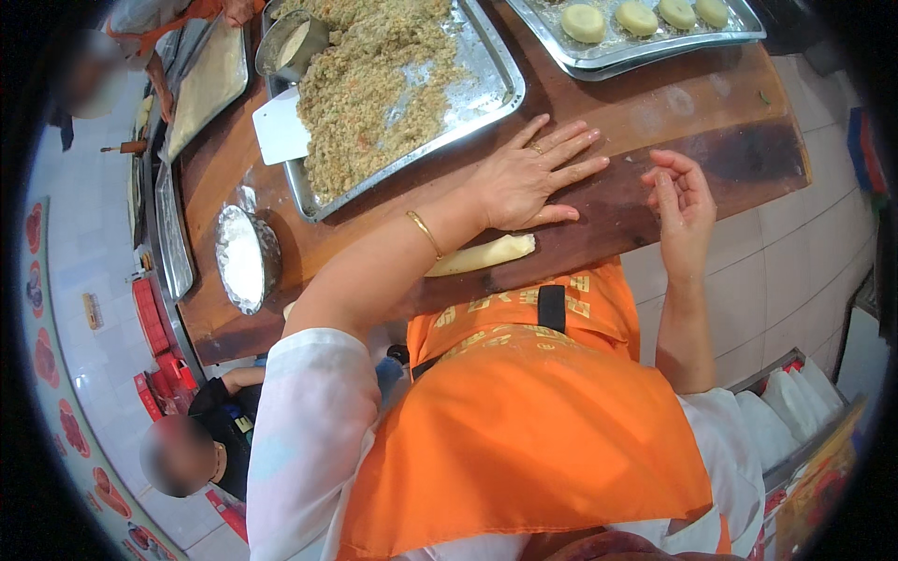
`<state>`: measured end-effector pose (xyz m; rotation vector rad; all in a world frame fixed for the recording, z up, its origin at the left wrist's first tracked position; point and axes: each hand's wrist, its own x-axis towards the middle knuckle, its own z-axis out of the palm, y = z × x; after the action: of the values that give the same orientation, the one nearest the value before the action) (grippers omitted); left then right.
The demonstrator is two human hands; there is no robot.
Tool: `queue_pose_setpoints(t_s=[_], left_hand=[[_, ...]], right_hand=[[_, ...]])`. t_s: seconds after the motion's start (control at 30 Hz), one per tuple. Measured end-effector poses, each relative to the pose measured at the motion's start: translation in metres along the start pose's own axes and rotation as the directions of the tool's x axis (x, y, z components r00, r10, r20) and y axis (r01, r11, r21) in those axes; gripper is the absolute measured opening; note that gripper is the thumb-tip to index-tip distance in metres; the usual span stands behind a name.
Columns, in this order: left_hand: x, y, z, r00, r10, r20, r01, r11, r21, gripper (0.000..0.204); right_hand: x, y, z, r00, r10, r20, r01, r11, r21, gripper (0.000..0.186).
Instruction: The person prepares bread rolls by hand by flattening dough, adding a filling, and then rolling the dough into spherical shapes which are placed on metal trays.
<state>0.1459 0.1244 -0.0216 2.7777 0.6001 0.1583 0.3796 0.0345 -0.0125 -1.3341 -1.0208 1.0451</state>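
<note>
My left hand (545, 182) lies palm down on the wooden table (655, 224), fingers spread, with nothing in it; a gold bangle circles its wrist. A pale dough roll (491, 254) rests at the table's near edge beside that wrist, its left part hidden behind my forearm. To the right, my right hand (683, 201) hovers by the table edge. Its fingers are curled toward the thumb, and whatever they may hold is hidden. Beyond my left hand stands a metal tray (486, 98) with a heap of crumbly filling (374, 93).
A metal bowl of white flour (243, 257) stands at left. On the filling tray lie a white scraper (279, 126) and a metal scoop (295, 45). Another tray (645, 58) at the far right bears several round dough cakes (584, 22). Other people are at far left and lower left.
</note>
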Motion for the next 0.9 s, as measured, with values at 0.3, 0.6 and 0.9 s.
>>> queue_pose_setpoints(t_s=[0.3,0.6,0.9], left_hand=[[0.016,-0.006,-0.008,0.994,-0.091,-0.064,0.092,0.996,0.005,0.072],[0.026,-0.023,-0.002,0.956,-0.05,-0.29,0.064,0.997,0.039,0.07],[-0.009,-0.002,0.001,0.98,-0.065,-0.186,0.05,0.995,-0.083,0.076]], right_hand=[[0.029,-0.043,0.017,0.986,-0.162,-0.033,0.163,0.985,0.049,0.021],[0.007,-0.024,0.002,0.997,-0.081,-0.015,0.081,0.997,0.011,0.023],[0.018,-0.019,0.01,0.997,-0.071,0.008,0.071,0.997,-0.014,0.023]])
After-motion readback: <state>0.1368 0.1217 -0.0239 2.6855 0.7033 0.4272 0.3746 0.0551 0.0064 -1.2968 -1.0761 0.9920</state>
